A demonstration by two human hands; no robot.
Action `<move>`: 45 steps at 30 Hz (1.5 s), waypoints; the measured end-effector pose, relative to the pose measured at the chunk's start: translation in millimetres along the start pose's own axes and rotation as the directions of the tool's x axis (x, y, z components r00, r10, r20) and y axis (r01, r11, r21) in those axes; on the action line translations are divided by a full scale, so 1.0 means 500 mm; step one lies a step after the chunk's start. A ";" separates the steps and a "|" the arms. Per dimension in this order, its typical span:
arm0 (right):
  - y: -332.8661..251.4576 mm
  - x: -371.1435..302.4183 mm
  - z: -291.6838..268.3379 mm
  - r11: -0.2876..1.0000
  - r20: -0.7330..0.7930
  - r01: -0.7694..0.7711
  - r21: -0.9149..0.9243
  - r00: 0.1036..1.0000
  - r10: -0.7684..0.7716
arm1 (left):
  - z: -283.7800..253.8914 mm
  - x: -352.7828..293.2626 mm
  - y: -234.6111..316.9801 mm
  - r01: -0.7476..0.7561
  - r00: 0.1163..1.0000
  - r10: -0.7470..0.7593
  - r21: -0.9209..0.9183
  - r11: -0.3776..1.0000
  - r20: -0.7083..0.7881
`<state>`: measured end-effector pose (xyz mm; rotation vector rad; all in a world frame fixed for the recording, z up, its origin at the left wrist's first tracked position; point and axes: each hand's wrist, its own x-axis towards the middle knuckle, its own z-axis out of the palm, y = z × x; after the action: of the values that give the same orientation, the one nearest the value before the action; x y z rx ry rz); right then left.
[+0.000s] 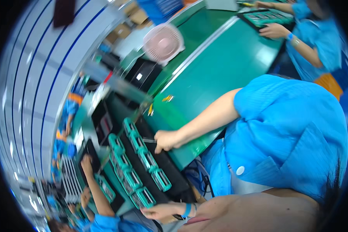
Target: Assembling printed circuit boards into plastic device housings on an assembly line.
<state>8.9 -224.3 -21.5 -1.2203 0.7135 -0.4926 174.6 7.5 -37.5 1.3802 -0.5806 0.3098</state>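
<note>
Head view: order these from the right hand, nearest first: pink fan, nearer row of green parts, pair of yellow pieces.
1. Nearer row of green parts: beside the right hand, to picture left.
2. Pair of yellow pieces: above it in the picture; too close to rank individually.
3. Pink fan: farther up, beyond them.

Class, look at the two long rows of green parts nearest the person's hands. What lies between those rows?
Only a strip of black surface, apparently bare, separates one row of green parts from the other; the head view shows this.
</note>
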 end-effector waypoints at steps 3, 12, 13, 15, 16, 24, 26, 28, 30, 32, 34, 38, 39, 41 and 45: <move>0.034 -0.019 0.010 0.993 0.022 -0.117 -0.006 0.993 0.117 | -0.041 -0.033 0.005 0.011 0.998 -0.012 0.010 1.000 0.060; -0.012 -0.161 -0.019 0.971 -0.312 0.093 0.218 0.950 -0.021 | -0.075 -0.024 0.045 -0.231 0.918 0.197 0.061 0.971 0.344; -0.008 -0.162 -0.017 0.963 -0.343 0.147 0.224 0.937 -0.063 | -0.082 -0.023 0.035 -0.238 0.919 0.192 0.098 0.966 0.343; -0.013 -0.175 -0.016 0.983 -0.401 0.152 0.100 0.911 -0.100 | -0.089 -0.037 0.037 -0.210 0.927 0.121 0.225 0.952 0.354; -0.014 -0.185 -0.021 0.989 -0.377 0.122 0.086 0.923 -0.081 | -0.084 -0.037 0.036 -0.222 0.926 0.160 0.152 0.963 0.341; -0.027 -0.155 -0.048 0.997 -0.490 0.011 -0.071 0.871 -0.044 | -0.029 0.188 -0.057 -0.382 0.878 0.296 0.182 0.906 0.375; -0.026 -0.156 -0.058 0.989 -0.437 -0.022 -0.148 0.898 -0.045 | -0.025 0.291 -0.138 -0.367 0.853 0.181 0.317 0.875 0.489; -0.010 -0.165 -0.077 0.992 -0.440 0.001 -0.128 0.896 -0.058 | 0.046 0.384 -0.204 -0.300 0.764 -0.085 0.469 0.831 0.639; -0.002 -0.145 -0.071 0.964 -0.404 -0.049 -0.261 0.912 -0.063 | 0.027 0.421 -0.267 -0.212 0.702 -0.288 0.577 0.789 0.651; 0.006 -0.133 -0.071 0.966 -0.416 -0.054 -0.254 0.908 -0.059 | 0.048 0.445 -0.305 -0.207 0.674 -0.235 0.484 0.850 0.701; 0.016 -0.116 -0.050 0.966 -0.379 -0.059 -0.253 0.924 -0.043 | -0.005 0.491 -0.376 -0.060 0.700 -0.308 0.482 0.874 0.644; 0.018 -0.147 -0.102 0.966 -0.474 0.010 -0.260 0.870 -0.136 | 0.097 0.402 -0.216 0.357 0.586 -0.493 0.341 0.869 0.643; 0.004 -0.151 -0.110 0.958 -0.468 0.015 -0.287 0.870 -0.154 | 0.089 0.387 -0.200 0.441 0.554 -0.580 0.380 0.813 0.597; -0.021 -0.176 -0.133 0.956 -0.452 0.001 -0.295 0.881 -0.140 | 0.064 0.361 -0.213 0.394 0.586 -0.510 0.328 0.858 0.630; -0.046 -0.265 -0.216 0.979 -0.467 -0.021 -0.202 0.881 -0.077 | 0.103 0.230 -0.152 0.337 0.646 -0.366 0.180 0.924 0.670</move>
<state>-159.7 -211.8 11.7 -1.3140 1.1885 -0.7726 298.9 -70.9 -32.4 1.6046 -0.9012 -0.5646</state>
